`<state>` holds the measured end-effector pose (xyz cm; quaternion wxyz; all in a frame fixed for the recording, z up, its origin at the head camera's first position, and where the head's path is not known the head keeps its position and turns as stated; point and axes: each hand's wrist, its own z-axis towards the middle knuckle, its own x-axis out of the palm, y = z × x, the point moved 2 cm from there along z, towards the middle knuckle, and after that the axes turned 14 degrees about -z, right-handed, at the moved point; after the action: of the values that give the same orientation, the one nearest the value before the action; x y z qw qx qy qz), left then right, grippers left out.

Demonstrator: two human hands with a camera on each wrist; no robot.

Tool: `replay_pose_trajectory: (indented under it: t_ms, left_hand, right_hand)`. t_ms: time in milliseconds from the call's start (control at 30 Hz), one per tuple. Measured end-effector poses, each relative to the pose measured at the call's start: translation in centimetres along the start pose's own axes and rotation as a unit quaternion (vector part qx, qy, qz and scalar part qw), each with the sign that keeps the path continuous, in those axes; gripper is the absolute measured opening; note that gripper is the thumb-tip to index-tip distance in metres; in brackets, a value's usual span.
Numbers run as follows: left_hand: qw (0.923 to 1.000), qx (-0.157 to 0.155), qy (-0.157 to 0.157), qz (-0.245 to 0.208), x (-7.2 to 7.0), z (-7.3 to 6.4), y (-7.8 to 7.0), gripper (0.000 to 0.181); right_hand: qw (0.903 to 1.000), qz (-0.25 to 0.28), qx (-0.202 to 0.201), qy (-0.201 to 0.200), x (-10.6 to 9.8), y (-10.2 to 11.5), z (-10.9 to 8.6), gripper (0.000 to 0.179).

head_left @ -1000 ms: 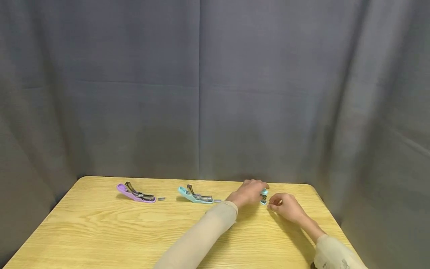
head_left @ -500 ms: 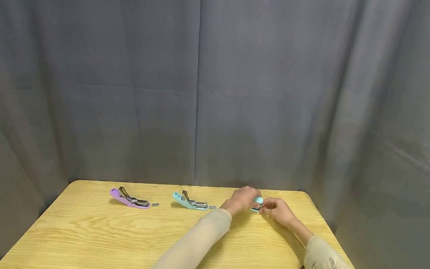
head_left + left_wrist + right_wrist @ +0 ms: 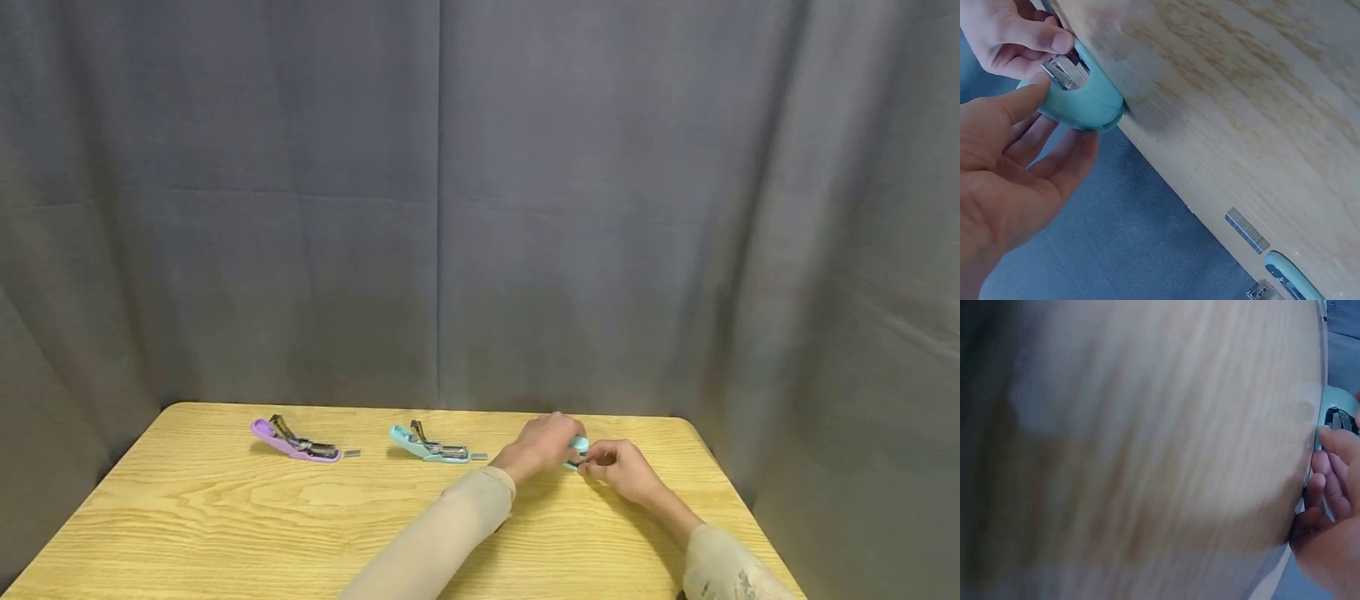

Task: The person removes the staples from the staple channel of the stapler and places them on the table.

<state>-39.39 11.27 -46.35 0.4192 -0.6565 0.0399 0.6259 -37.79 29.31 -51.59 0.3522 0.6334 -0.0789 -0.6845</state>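
Observation:
A teal stapler [image 3: 1100,103] stands opened near the table's far edge, its metal staple channel [image 3: 1069,72] showing between the hands. My left hand [image 3: 546,442] grips it from the left, with the thumb on top at the channel and the fingers along the teal cover. At its other end, my right hand [image 3: 622,471] pinches the stapler's front with thumb and fingertips, close to the channel, also seen in the right wrist view beside the teal stapler [image 3: 1338,397]. Anything small between the right fingertips is hidden.
Left of the hands lies another opened teal stapler [image 3: 427,448] with a staple strip [image 3: 479,457] beside it. Farther left is an opened purple stapler [image 3: 292,446] with its own strip [image 3: 352,453]. A grey curtain [image 3: 442,208] hangs behind the wooden table [image 3: 262,533].
My right hand has moved left and met the front of the stapler, which has turned in the left hand. Over the last half second both hands have stayed nearly still.

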Motion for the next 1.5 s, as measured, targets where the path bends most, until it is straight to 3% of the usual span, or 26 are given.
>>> replay_pose_trajectory:
  t_ms: [167, 367, 500, 567, 633, 700, 800, 867, 900, 933, 967, 1000, 1133, 1200, 1233, 1300, 1367, 1500]
  left_hand:
    - [0.9999, 0.008, -0.001, -0.008, -0.2, -0.2, 0.4, 0.008]
    - [0.9956, 0.006, -0.046, -0.081, -1.6, -0.4, 1.4, 0.023]
    - [0.9855, -0.004, -0.049, -0.162, -2.1, -1.0, 2.1, 0.026]
    - [0.9735, -0.023, -0.059, -0.220, -2.2, -1.5, 2.5, 0.023]
    - [0.9546, -0.044, -0.074, -0.285, -2.2, -1.8, 3.0, 0.021]
    - [0.9263, -0.064, -0.100, -0.358, -2.0, -2.0, 3.4, 0.020]
    - [0.8604, -0.094, -0.133, -0.483, -1.4, -2.2, 3.9, 0.023]
    - [0.8233, -0.108, -0.144, -0.538, -1.0, -2.4, 4.5, 0.025]
    - [0.8120, -0.114, -0.148, -0.553, -0.8, -2.6, 4.7, 0.026]
    - [0.8091, -0.117, -0.143, -0.558, -0.8, -2.8, 4.9, 0.026]
    - [0.8152, -0.118, -0.136, -0.550, -0.8, -2.9, 5.0, 0.026]
    - [0.8281, -0.115, -0.133, -0.532, -0.9, -3.1, 5.1, 0.026]
    - [0.8991, -0.098, -0.142, -0.402, -2.0, -3.4, 3.8, 0.031]
    - [0.9258, -0.087, -0.147, -0.337, -2.5, -3.4, 2.9, 0.031]
    - [0.9345, -0.084, -0.149, -0.312, -2.7, -3.4, 2.5, 0.028]
    - [0.9443, -0.078, -0.146, -0.284, -3.0, -3.4, 1.9, 0.018]
    - [0.9487, -0.070, -0.145, -0.272, -3.2, -3.5, 1.8, 0.010]
    - [0.9428, -0.076, -0.145, -0.290, -3.3, -4.3, 2.8, 0.009]
  right_hand:
    - [0.9998, 0.005, 0.017, 0.011, 0.1, 0.3, 0.1, 0.005]
    - [0.9997, -0.001, 0.020, 0.013, -0.4, 0.4, 0.7, 0.004]
    - [0.9996, 0.002, 0.014, 0.026, -0.6, 0.4, 0.8, 0.006]
    - [0.9996, -0.002, 0.015, 0.025, -0.8, 0.4, 0.7, 0.006]
    - [0.9994, -0.010, 0.024, 0.021, -0.9, 0.3, 0.7, 0.006]
    - [0.9993, -0.017, 0.030, 0.015, -1.1, 0.2, 0.6, 0.006]
    - [0.9992, -0.018, 0.037, 0.007, -1.4, 0.0, 0.3, 0.006]
    - [0.9992, -0.015, 0.036, 0.005, -1.4, 0.0, 0.1, 0.008]
    - [0.9992, -0.013, 0.037, 0.005, -1.3, -0.1, 0.0, 0.008]
    - [0.9992, -0.011, 0.037, 0.006, -1.2, -0.1, 0.0, 0.008]
    - [0.9993, -0.010, 0.037, 0.006, -1.1, 0.0, -0.1, 0.008]
    - [0.9992, -0.009, 0.037, 0.005, -1.0, 0.0, -0.1, 0.008]
    - [0.9994, -0.008, 0.035, -0.001, -0.7, 0.0, -0.1, 0.007]
    - [0.9994, -0.006, 0.035, -0.003, -0.5, 0.0, -0.1, 0.007]
    - [0.9994, -0.005, 0.034, -0.003, -0.5, 0.0, -0.1, 0.008]
    - [0.9995, -0.004, 0.031, -0.002, -0.4, 0.1, -0.1, 0.008]
    - [0.9996, -0.003, 0.028, -0.001, -0.3, 0.1, -0.1, 0.008]
    - [0.9994, -0.016, 0.030, -0.002, -0.2, 0.2, -0.3, 0.007]
